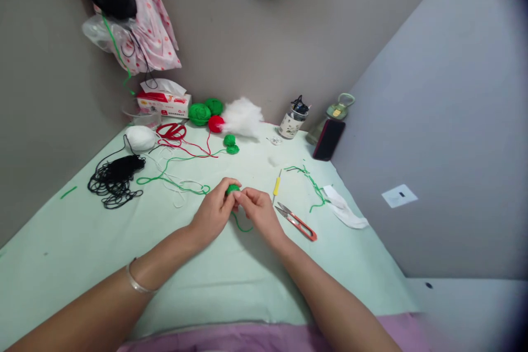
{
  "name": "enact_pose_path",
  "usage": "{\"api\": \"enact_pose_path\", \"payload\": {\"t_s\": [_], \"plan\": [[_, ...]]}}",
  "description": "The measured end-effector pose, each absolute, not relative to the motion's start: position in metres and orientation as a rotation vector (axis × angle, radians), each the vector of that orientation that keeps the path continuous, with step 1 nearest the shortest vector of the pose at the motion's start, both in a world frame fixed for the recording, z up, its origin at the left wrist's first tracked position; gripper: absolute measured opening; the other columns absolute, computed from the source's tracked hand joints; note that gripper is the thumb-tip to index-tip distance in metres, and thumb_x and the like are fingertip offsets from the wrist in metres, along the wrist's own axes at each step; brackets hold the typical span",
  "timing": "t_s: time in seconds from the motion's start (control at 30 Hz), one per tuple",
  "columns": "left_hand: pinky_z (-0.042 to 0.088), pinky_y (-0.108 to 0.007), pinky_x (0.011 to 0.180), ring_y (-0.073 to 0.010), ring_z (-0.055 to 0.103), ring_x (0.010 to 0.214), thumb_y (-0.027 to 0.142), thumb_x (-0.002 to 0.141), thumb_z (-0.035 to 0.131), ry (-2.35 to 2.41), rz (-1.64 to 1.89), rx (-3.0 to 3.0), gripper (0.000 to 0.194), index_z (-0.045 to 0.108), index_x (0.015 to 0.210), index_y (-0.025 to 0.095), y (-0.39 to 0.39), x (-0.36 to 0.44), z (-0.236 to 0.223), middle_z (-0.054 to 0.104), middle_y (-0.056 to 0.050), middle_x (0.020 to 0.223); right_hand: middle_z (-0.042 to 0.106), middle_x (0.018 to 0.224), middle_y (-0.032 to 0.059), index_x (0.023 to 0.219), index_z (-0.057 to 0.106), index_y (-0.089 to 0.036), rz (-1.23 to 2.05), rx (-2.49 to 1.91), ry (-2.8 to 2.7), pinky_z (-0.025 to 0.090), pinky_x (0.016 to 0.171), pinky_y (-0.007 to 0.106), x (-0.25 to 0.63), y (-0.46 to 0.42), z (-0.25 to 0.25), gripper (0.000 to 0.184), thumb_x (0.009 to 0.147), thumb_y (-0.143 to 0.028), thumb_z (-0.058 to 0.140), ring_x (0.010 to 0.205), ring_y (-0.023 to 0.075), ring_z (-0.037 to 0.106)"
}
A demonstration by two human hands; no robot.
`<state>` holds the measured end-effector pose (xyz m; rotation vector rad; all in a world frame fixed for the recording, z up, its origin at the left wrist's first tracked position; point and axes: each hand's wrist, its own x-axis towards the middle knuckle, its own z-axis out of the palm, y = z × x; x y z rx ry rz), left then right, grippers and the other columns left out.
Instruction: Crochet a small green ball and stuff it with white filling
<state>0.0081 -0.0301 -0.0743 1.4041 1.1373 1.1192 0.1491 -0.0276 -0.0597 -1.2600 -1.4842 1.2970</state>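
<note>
Both hands meet over the middle of the pale green table point(74, 247). My left hand point(214, 212) and my right hand point(258, 210) pinch a small green crocheted piece point(232, 188) between their fingertips. A green yarn tail point(241, 225) hangs from the piece and lies on the table between my wrists. Another green strand point(173, 180) runs off to the left. Red-handled thread snips point(297, 221) lie just right of my right hand, and a yellow-handled crochet hook point(276, 184) lies beyond them.
A tangle of black yarn point(115, 179) and a white ball point(140, 138) lie at the left. Green and red yarn balls point(206, 113), white stuffing point(243, 116), a tissue box point(164, 100), a jar point(292, 121) and a phone point(329, 139) stand along the back. White cloth point(344, 210) lies right.
</note>
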Motion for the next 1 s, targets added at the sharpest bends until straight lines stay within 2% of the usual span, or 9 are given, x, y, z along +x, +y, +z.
{"api": "enact_pose_path", "payload": {"t_s": [0.23, 0.3, 0.43, 0.53, 0.7, 0.77, 0.9, 1.0], "plan": [[0.053, -0.037, 0.093, -0.0239, 0.070, 0.096, 0.038, 0.094, 0.051, 1.032, 1.069, 1.343, 0.037, 0.058, 0.126, 0.020, -0.036, 0.003, -0.069, 0.073, -0.006, 0.107, 0.052, 0.059, -0.0031, 0.062, 0.055, -0.020, 1.289, -1.294, -1.440, 0.027, 0.053, 0.026, 0.152, -0.022, -0.062, 0.043, 0.079, -0.058, 0.065, 0.054, 0.0096, 0.036], [0.054, -0.038, 0.094, -0.0246, 0.072, 0.098, 0.043, 0.096, 0.050, 0.996, 1.050, 1.307, 0.040, 0.059, 0.126, 0.019, -0.035, 0.001, -0.068, 0.074, -0.008, 0.110, 0.049, 0.055, -0.0042, 0.061, 0.054, -0.021, 1.285, -1.303, -1.440, 0.027, 0.053, 0.026, 0.154, -0.020, -0.063, 0.044, 0.077, -0.059, 0.065, 0.053, 0.0097, 0.035], [0.056, -0.039, 0.094, -0.0252, 0.073, 0.098, 0.046, 0.093, 0.058, 0.959, 1.036, 1.260, 0.041, 0.062, 0.123, 0.018, -0.032, 0.000, -0.072, 0.073, -0.008, 0.112, 0.048, 0.054, -0.0041, 0.060, 0.053, -0.021, 1.264, -1.325, -1.474, 0.030, 0.055, 0.026, 0.158, -0.020, -0.065, 0.043, 0.077, -0.059, 0.065, 0.054, 0.0109, 0.039], [0.057, -0.038, 0.093, -0.0240, 0.072, 0.096, 0.045, 0.091, 0.062, 0.950, 1.044, 1.240, 0.039, 0.062, 0.119, 0.019, -0.030, 0.001, -0.076, 0.073, -0.006, 0.107, 0.051, 0.057, -0.0030, 0.064, 0.056, -0.021, 1.183, -1.370, -1.537, 0.030, 0.057, 0.026, 0.160, -0.024, -0.066, 0.039, 0.083, -0.054, 0.064, 0.056, 0.0119, 0.040], [0.058, -0.037, 0.086, -0.0218, 0.072, 0.086, 0.044, 0.088, 0.063, 0.937, 1.028, 1.227, 0.033, 0.062, 0.109, 0.018, -0.025, -0.002, -0.079, 0.071, -0.002, 0.090, 0.055, 0.062, -0.0015, 0.078, 0.060, -0.023, 0.765, -1.445, -1.927, 0.028, 0.061, 0.028, 0.161, -0.035, -0.063, 0.023, 0.094, -0.037, 0.053, 0.057, 0.0141, 0.042], [0.057, -0.034, 0.079, -0.0195, 0.070, 0.078, 0.038, 0.085, 0.066, 0.966, 1.031, 1.235, 0.026, 0.062, 0.102, 0.018, -0.023, -0.003, -0.078, 0.069, 0.000, 0.081, 0.054, 0.063, -0.0017, 0.081, 0.060, -0.023, 0.811, -1.417, -1.986, 0.028, 0.062, 0.028, 0.161, -0.038, -0.060, 0.018, 0.094, -0.032, 0.051, 0.057, 0.0143, 0.043], [0.052, -0.029, 0.066, -0.0160, 0.065, 0.064, 0.025, 0.079, 0.068, 1.024, 1.050, 1.253, 0.015, 0.058, 0.088, 0.020, -0.022, -0.004, -0.078, 0.064, 0.005, 0.069, 0.052, 0.062, -0.0030, 0.076, 0.061, -0.022, 1.113, -1.361, -1.854, 0.029, 0.058, 0.026, 0.159, -0.040, -0.058, 0.020, 0.091, -0.030, 0.052, 0.057, 0.0132, 0.041], [0.052, -0.030, 0.065, -0.0163, 0.064, 0.060, 0.028, 0.081, 0.065, 1.020, 1.040, 1.244, 0.013, 0.056, 0.087, 0.021, -0.022, -0.003, -0.078, 0.064, 0.005, 0.067, 0.049, 0.058, -0.0047, 0.072, 0.060, -0.021, 1.230, -1.331, -1.705, 0.026, 0.054, 0.026, 0.156, -0.037, -0.058, 0.021, 0.088, -0.031, 0.054, 0.054, 0.0114, 0.037]]}}
